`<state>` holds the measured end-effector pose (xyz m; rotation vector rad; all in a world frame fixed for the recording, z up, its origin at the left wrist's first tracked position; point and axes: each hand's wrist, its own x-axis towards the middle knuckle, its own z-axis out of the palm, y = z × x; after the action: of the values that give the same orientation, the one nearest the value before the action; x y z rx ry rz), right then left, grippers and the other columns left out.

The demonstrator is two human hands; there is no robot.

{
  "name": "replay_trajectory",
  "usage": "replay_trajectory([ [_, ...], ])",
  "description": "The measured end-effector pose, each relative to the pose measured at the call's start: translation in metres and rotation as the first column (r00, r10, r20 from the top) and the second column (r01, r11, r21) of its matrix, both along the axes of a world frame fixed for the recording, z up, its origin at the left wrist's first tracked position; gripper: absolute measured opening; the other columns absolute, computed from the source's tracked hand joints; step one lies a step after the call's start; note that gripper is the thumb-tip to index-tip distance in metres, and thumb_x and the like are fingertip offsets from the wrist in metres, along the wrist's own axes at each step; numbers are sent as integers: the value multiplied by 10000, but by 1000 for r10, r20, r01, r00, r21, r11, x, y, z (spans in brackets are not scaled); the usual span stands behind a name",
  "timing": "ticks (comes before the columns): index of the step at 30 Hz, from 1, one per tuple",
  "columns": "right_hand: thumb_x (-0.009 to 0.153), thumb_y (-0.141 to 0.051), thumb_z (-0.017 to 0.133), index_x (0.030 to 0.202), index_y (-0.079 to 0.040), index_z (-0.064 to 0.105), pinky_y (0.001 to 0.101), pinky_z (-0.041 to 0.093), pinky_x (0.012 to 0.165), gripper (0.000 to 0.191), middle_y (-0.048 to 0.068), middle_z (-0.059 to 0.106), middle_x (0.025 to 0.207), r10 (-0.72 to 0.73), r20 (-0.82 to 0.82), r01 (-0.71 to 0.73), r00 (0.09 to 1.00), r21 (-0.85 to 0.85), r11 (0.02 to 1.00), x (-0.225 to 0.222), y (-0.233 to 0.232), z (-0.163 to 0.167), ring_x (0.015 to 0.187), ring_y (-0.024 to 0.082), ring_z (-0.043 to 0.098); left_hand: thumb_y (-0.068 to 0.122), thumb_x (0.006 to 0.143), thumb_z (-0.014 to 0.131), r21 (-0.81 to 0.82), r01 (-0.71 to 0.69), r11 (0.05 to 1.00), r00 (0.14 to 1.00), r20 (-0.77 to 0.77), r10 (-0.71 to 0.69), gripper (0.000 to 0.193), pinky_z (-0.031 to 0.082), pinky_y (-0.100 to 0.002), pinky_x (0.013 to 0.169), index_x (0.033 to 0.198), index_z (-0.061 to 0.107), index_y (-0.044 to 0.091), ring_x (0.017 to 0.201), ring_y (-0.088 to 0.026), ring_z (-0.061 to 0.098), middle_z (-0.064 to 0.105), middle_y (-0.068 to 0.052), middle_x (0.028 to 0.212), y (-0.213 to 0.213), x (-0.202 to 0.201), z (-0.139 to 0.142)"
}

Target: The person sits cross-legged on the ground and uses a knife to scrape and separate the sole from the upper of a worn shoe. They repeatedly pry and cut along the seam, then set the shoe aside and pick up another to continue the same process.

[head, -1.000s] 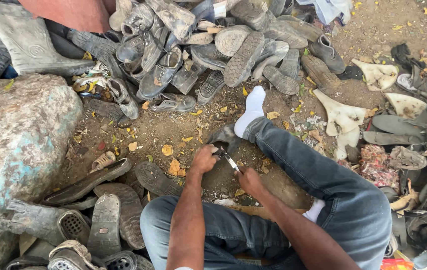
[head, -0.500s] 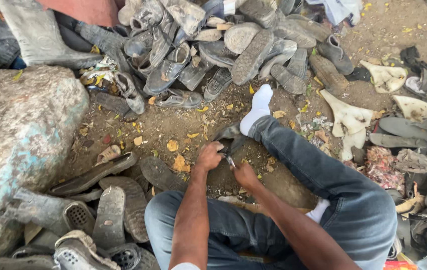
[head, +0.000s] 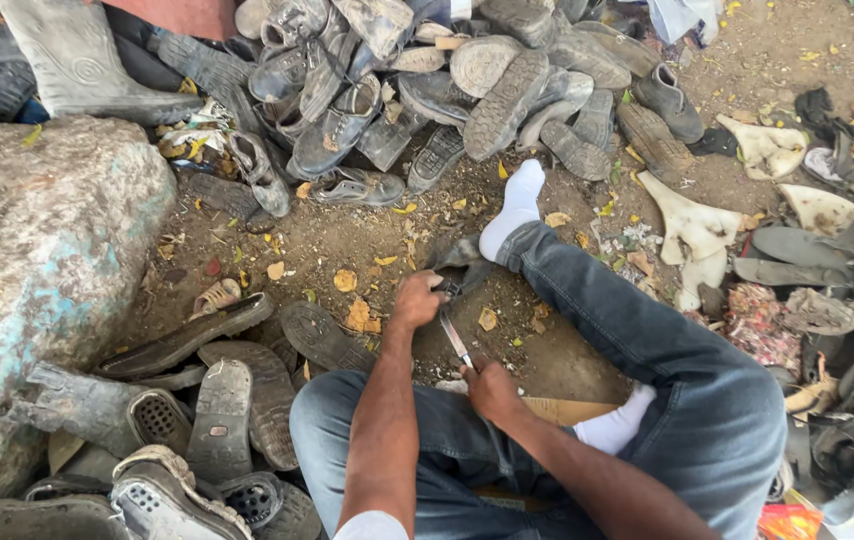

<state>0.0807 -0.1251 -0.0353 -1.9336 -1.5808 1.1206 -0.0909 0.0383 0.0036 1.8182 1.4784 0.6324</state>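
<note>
Left hand (head: 417, 300) pins shoe piece (head: 457, 262) — right hand (head: 490, 388) seemingly grips knife (head: 454, 338).

- This is looking like an outdoor shoe-scrap sorting spot, lying on bare dirt ground (head: 367, 240) scattered with dry leaves.
- A heap of worn shoes and soles (head: 467, 80) is piling up beyond a big painted rock (head: 37, 270).
- Loose soles (head: 237, 390) are lying just beside the rock.
- Cut pale scraps (head: 692, 225) are lying well away from the rock.

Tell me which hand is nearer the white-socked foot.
Left. The left hand sits just below-left of the white-socked foot; the right hand, gripping the knife, is farther back.
</note>
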Motion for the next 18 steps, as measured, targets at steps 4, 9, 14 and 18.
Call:
replay_trajectory([
  [4,941,-285,643,1055,-70,716,502,526,671,254,255,696,771,-170,27,171,985,-65,983,6,16,10,737,431,696,226,759,800,5,20,1000,999,44,-20,336,506,-462,950,1056,755,74,1082,-390,662,702,-189,1138,-1,8,-1],
  [9,954,-265,640,1084,-50,717,505,517,721,263,249,707,838,-117,37,116,992,26,993,8,5,16,789,414,678,210,800,752,-121,-41,992,999,-24,38,259,513,-470,936,1034,766,102,1048,-378,682,719,-182,1120,-13,23,3],
  [14,954,-272,619,1091,-61,719,514,527,763,272,243,719,835,-124,-13,123,992,-65,990,11,17,22,804,414,714,210,826,750,-61,-31,998,999,23,33,225,540,-460,915,1011,774,85,1022,-367,695,732,-191,1103,-20,32,6],
  [18,946,-262,596,1124,-68,719,544,520,781,290,263,702,906,-38,42,36,998,58,998,5,54,39,885,458,677,201,788,750,-84,-46,995,995,81,52,254,526,-462,899,1018,764,92,1001,-358,691,720,-177,1095,-20,35,0],
])
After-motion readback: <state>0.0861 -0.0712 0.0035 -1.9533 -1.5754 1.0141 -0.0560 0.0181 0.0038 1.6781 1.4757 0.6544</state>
